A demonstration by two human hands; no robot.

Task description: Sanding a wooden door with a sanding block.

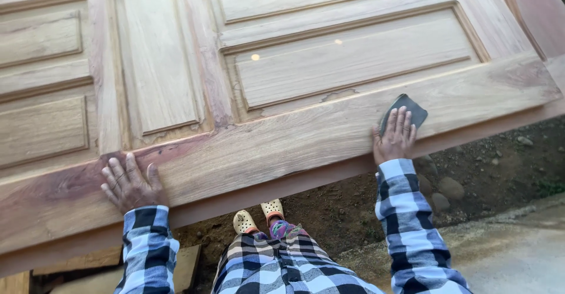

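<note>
Bare earth and stones (465, 182) lie below a large panelled wooden door (282, 76) that fills most of the view, laid flat with its wide rail nearest the person. It looks heavy and stiff, best gripped by its long edges. The left hand (128, 183) rests flat on the rail, fingers spread, holding nothing. The right hand (395, 136), arm extended, presses what seems to be dark sandpaper (410, 109), thin and flexible, under flattened fingers.
</note>
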